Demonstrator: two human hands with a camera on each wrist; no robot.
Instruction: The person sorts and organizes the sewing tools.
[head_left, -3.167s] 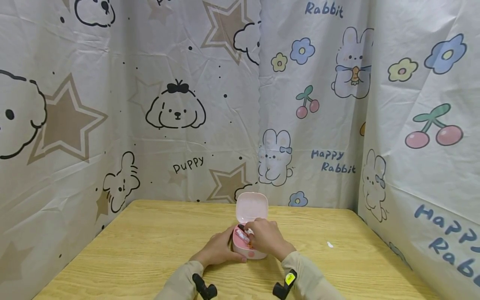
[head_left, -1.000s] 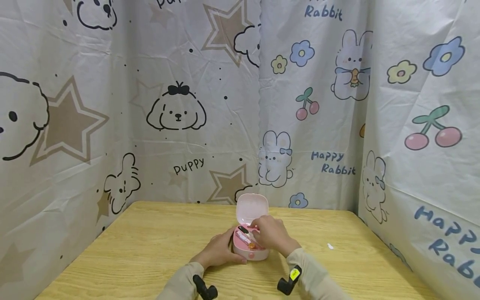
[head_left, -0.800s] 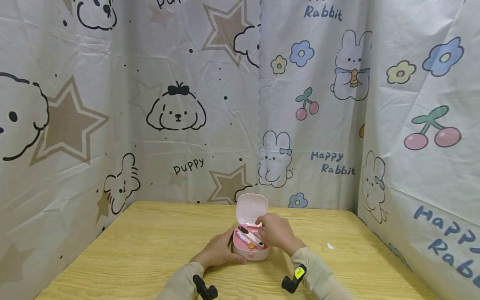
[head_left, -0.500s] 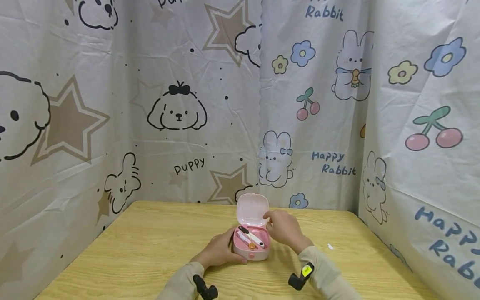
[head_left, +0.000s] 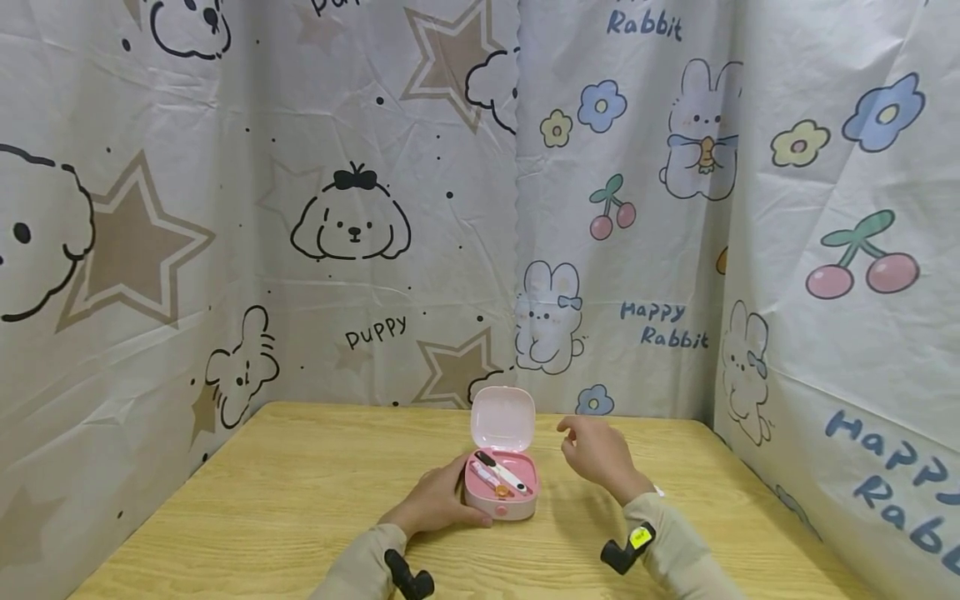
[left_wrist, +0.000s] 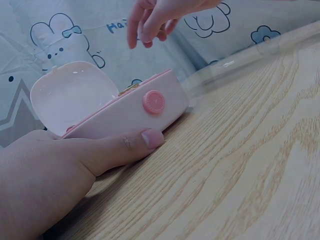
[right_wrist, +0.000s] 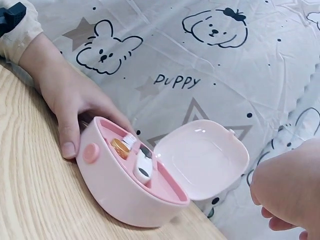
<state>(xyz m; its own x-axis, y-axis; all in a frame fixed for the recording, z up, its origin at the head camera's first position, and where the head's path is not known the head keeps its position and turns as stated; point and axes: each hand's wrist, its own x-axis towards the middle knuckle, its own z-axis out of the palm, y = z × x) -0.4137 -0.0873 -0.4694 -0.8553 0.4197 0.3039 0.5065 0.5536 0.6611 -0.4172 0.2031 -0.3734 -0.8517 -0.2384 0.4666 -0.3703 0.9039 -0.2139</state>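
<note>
A small pale-pink box (head_left: 502,503) stands on the table, its lid (head_left: 503,419) raised at the back. In its pink tray lies a slim white item with a dark end (head_left: 512,477), slanting across. Next to it are a thin white-and-pink stick (head_left: 486,473) and a small amber piece (right_wrist: 120,148). My left hand (head_left: 433,498) grips the box's left side, thumb along the front near the round pink button (left_wrist: 154,102); its other fingers are mostly hidden behind. Off to the right, my right hand (head_left: 597,457) hovers above the table, fingers loosely curled, nothing visible in them.
The wooden table (head_left: 315,467) is bounded at the back and sides by printed cloth curtains (head_left: 352,333). A small white scrap (head_left: 659,491) lies on the right of the table, partly hidden behind my right wrist.
My right hand has come out of the box and moved right, away from it. The white item with the dark end now lies fully visible in the tray. My left hand has stayed put.
</note>
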